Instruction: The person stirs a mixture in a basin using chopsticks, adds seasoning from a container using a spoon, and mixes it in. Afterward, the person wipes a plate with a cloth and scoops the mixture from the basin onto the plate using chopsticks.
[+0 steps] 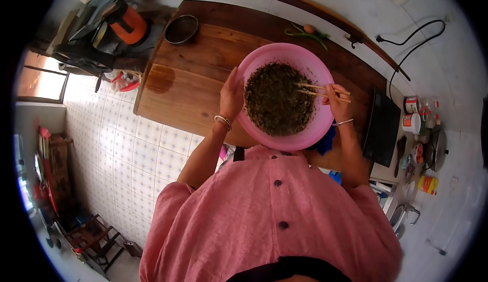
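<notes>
Pink shirt (254,205) fills the bottom of my feed, and upper-centre the pink bowl (317,66) seems flexy but hefty with wet dark mix (279,99), so I'd hold its side like the left hand (232,96) does, right hand (338,102) pinching chopsticks (313,86).

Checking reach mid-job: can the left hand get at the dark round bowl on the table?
Probably yes: nothing visible stands between the left hand and the dark round bowl, though the hand is against the pink basin and would have to leave it.
</notes>
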### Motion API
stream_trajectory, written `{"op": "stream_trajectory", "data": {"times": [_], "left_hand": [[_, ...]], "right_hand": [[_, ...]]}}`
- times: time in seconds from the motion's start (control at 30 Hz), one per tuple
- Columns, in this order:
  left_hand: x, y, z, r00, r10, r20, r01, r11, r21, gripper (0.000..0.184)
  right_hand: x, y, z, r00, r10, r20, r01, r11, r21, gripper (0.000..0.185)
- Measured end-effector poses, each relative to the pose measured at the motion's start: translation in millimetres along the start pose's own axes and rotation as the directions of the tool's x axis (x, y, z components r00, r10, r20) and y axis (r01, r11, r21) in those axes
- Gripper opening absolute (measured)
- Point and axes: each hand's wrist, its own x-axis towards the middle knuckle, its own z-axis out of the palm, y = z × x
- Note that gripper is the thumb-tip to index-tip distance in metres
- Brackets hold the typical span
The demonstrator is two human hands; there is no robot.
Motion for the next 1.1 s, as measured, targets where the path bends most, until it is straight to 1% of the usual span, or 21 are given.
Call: {"op": "stream_trajectory", "data": {"times": [0.03,0.07,0.1,0.17,0.2,0.27,0.33,0.5,0.57,0.7,0.8,0.83,0.87,1.0,1.07,1.1], "left_hand": [[0,2,0,0.999,-0.033,0.013,0.033,0.999,-0.003,0.042],[0,3,-1,0.999,-0.03,0.012,0.03,1.0,-0.001,0.042],[0,3,-1,0.999,-0.038,0.018,0.039,0.999,-0.006,0.042],[-1,3,-2,0.999,-0.043,0.022,0.043,0.999,-0.009,0.042],[-1,4,-2,0.999,-0.049,0.02,0.049,0.999,-0.01,0.042],[0,3,0,0.998,-0.055,0.012,0.055,0.998,-0.012,0.042],[0,2,0,0.996,-0.079,0.029,0.082,0.991,-0.11,0.042],[-1,2,0,0.998,-0.062,0.007,0.063,0.991,-0.115,0.041],[-1,2,0,0.999,-0.05,-0.001,0.05,0.991,-0.124,0.041],[-2,1,0,0.998,-0.06,0.004,0.06,0.988,-0.144,0.041],[-1,-1,1,0.997,-0.072,0.004,0.072,0.981,-0.179,0.041],[0,-2,2,0.997,-0.075,0.011,0.076,0.978,-0.196,0.041],[0,-3,2,0.997,-0.076,0.004,0.075,0.977,-0.198,0.041],[-1,1,1,0.997,-0.071,0.003,0.071,0.982,-0.173,0.04],[-1,-1,1,0.998,-0.059,-0.012,0.056,0.985,-0.164,0.04],[0,-2,1,0.999,-0.042,-0.017,0.039,0.988,-0.147,0.04]], "right_hand": [[3,0,10,0.998,0.039,-0.047,-0.031,0.986,0.163,0.022],[6,-1,19,0.992,0.087,-0.086,-0.055,0.945,0.323,0.023],[9,-1,27,0.992,0.086,-0.087,-0.053,0.944,0.325,0.023],[17,-2,42,0.978,0.167,-0.126,-0.102,0.908,0.407,0.024],[20,-1,49,0.978,0.165,-0.125,-0.1,0.907,0.409,0.024],[26,0,60,0.975,0.146,-0.168,-0.081,0.935,0.345,0.025],[28,-7,69,0.979,0.127,-0.16,-0.068,0.941,0.331,0.025],[33,-32,83,0.989,0.073,-0.125,-0.038,0.964,0.264,0.026],[39,-37,88,0.992,0.017,-0.125,0.009,0.979,0.204,0.027],[52,-52,97,0.995,0.031,-0.097,-0.01,0.979,0.203,0.028],[62,-63,106,0.998,0.03,-0.053,-0.021,0.985,0.17,0.029],[65,-67,108,0.999,0.019,-0.042,-0.014,0.992,0.125,0.03],[67,-71,111,0.999,0.009,-0.031,-0.007,0.997,0.081,0.03],[74,-90,124,1.0,0.006,-0.016,-0.005,1.0,0.022,0.031],[75,-99,131,0.997,-0.059,0.043,0.061,0.997,-0.046,0.034],[77,-101,136,0.997,-0.064,0.045,0.066,0.997,-0.046,0.034]]}}
